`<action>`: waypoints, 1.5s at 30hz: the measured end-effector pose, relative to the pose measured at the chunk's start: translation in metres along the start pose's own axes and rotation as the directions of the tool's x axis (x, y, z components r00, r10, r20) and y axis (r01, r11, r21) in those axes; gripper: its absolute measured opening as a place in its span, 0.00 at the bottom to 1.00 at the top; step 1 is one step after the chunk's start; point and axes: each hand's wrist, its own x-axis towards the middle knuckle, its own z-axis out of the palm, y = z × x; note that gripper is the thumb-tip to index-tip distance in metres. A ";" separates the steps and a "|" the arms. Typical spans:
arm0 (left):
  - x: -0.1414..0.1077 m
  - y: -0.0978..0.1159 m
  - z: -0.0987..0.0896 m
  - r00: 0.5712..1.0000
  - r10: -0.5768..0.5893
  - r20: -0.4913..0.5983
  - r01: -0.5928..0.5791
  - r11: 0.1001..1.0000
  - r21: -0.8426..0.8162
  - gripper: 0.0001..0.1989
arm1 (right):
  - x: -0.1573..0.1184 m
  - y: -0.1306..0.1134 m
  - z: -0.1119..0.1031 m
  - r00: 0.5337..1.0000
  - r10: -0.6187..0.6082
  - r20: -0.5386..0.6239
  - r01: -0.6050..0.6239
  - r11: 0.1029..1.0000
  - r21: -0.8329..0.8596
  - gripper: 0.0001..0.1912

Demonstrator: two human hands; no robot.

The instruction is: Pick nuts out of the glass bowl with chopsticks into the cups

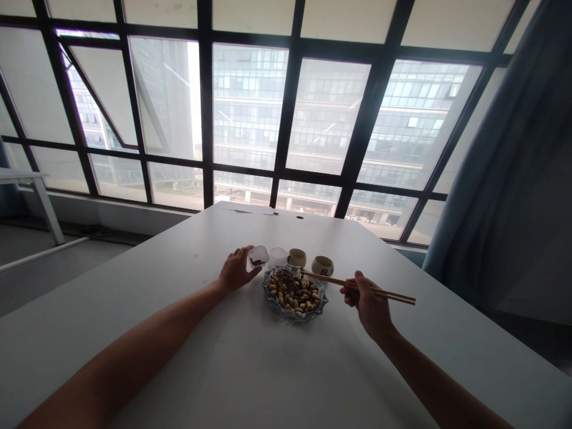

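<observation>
My left hand (236, 269) has its thumb and fingers around a small translucent cup (263, 252), tilted toward me, with a few dark pieces like seeds inside. In my right hand (372, 305) is a pair of wooden chopsticks (328, 278), their tips over the far edge of a glass bowl (295, 317). Light-shelled nuts (295, 293) and darker seeds fill this scalloped bowl. Whether the tips pinch anything is too small to tell. Behind the bowl stand another translucent cup (279, 255) and two cream cups with dark characters, one left (297, 257) and one right (322, 263).
Everything rests on a long white table (214, 357) that reaches toward a wall of dark-framed windows (250, 107). A blue-grey curtain (487, 167) hangs at the right. Another white table (49, 208) stands at the far left.
</observation>
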 end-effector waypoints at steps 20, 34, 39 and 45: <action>0.000 -0.006 0.006 0.997 0.076 -0.012 -0.076 0.997 0.026 0.31 | 0.003 0.005 0.000 0.995 0.091 -0.046 -0.088 0.994 0.064 0.30; 0.006 -0.002 0.009 0.993 0.120 0.010 -0.120 0.992 0.024 0.31 | 0.008 -0.014 0.060 0.974 -0.164 0.156 0.174 0.983 -0.053 0.28; 0.005 -0.002 0.008 0.993 0.119 -0.025 -0.119 0.993 0.013 0.30 | 0.021 -0.008 0.102 0.877 -0.314 0.364 0.400 0.896 -0.191 0.25; 0.005 -0.001 0.009 0.990 0.136 -0.027 -0.135 0.991 0.015 0.30 | 0.018 -0.003 0.099 0.818 -0.326 0.473 0.465 0.860 -0.212 0.23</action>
